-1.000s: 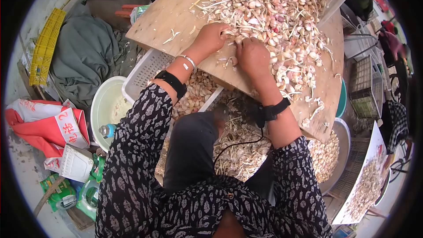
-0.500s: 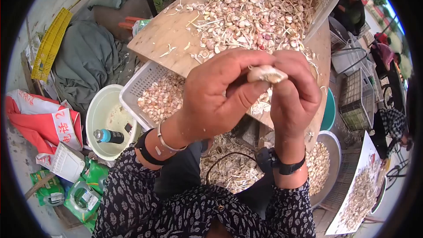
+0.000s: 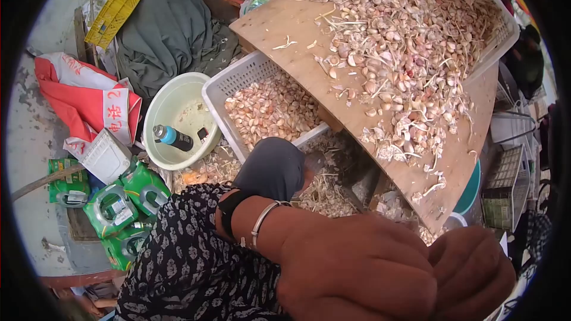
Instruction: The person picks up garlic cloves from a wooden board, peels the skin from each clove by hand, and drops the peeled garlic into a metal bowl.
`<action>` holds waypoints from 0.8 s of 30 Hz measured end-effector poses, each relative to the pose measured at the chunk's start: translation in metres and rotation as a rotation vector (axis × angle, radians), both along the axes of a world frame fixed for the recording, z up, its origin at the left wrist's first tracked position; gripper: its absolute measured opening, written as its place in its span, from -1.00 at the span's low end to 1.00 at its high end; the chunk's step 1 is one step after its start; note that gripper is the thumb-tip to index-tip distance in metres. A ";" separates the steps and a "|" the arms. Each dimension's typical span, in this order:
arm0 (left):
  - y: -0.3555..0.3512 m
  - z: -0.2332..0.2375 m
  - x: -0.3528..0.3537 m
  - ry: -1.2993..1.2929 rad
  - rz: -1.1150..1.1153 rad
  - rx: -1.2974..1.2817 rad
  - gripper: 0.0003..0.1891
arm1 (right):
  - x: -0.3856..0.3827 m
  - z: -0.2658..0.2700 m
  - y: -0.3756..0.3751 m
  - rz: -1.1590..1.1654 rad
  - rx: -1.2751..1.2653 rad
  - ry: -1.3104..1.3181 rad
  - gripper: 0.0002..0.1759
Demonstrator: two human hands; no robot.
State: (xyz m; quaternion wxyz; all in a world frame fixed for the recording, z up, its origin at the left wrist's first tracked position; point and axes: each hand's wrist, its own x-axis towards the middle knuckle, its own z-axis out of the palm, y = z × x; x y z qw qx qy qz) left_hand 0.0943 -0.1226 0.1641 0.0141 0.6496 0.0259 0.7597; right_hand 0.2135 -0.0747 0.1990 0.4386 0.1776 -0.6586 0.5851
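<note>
My left hand [image 3: 357, 267], with a silver bangle and a black band at its wrist, is low in the view, its back toward the camera and its fingers curled. Right beside it, my right hand [image 3: 473, 270] is also curled, its knuckles showing. Whatever either hand holds is hidden. Both are near the lower edge of the wooden board [image 3: 279, 38]. On that board lies a heap of garlic cloves [image 3: 410, 53] with dry stalks and skins, spilling from a white crate [image 3: 505, 44]. A lower white basket [image 3: 220, 92] holds more cloves [image 3: 273, 110].
At the left are a pale green basin [image 3: 157, 104] with a blue-topped bottle [image 3: 172, 138], a red and white bag [image 3: 77, 101], green packs [image 3: 113, 211] and a yellow crate [image 3: 122, 3]. A teal basin [image 3: 468, 190] and a dark crate [image 3: 502, 184] stand at the right.
The view has swung to the right. Both hands have moved down and right, away from in front of the heap. The garlic piece between the fingertips is out of sight.
</note>
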 end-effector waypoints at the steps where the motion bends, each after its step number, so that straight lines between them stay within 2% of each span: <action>1: -0.001 0.002 -0.005 0.054 -0.042 -0.005 -0.86 | 0.003 -0.001 -0.002 -0.023 -0.059 -0.045 -0.87; 2: -0.001 0.003 -0.009 0.059 -0.043 -0.007 -0.86 | 0.002 -0.003 0.001 -0.024 -0.061 -0.040 -0.87; 6: -0.021 0.007 -0.030 0.117 0.288 -0.529 -0.67 | -0.023 -0.029 0.023 -0.375 0.166 -0.078 -0.80; 7: -0.017 0.001 -0.049 0.246 0.396 -0.701 -0.73 | -0.025 -0.035 0.029 -0.471 0.245 -0.110 -0.76; 8: -0.018 -0.013 -0.052 0.098 0.427 -0.849 -0.76 | -0.045 -0.047 0.024 -0.463 0.052 -0.140 -0.79; 10: -0.015 -0.035 -0.070 -0.016 0.307 -1.034 -0.71 | -0.065 -0.065 0.021 -0.363 -0.291 -0.385 -0.74; 11: -0.017 -0.042 -0.079 -0.023 0.311 -1.038 -0.71 | -0.076 -0.072 0.022 -0.273 -0.376 -0.393 -0.74; 14: -0.028 -0.052 -0.104 -0.083 0.345 -1.130 -0.68 | -0.106 -0.088 0.018 -0.192 -0.483 -0.447 -0.75; 16: -0.035 -0.053 -0.121 -0.282 0.063 -1.223 -0.67 | -0.128 -0.096 0.018 -0.050 -0.767 -0.388 -0.73; 17: -0.038 -0.057 -0.133 -0.291 0.078 -1.221 -0.67 | -0.138 -0.099 0.018 -0.035 -0.763 -0.393 -0.73; 19: -0.042 -0.072 -0.165 -0.343 0.319 -1.282 -0.66 | -0.156 -0.109 0.019 -0.217 -0.608 -0.484 -0.69; 20: -0.041 -0.083 -0.187 -0.347 0.409 -1.329 -0.62 | -0.165 -0.124 0.024 -0.329 -0.392 -0.602 -0.65; 21: -0.047 -0.091 -0.208 -0.360 0.424 -1.345 -0.62 | -0.173 -0.137 0.031 -0.308 -0.401 -0.613 -0.65; 23: -0.066 -0.104 -0.237 -0.760 0.110 -1.341 -0.62 | -0.184 -0.160 0.032 -0.561 0.111 -0.628 -0.64; 24: -0.069 -0.102 -0.238 -0.772 0.119 -1.352 -0.62 | -0.185 -0.156 0.027 -0.336 -0.240 -0.717 -0.65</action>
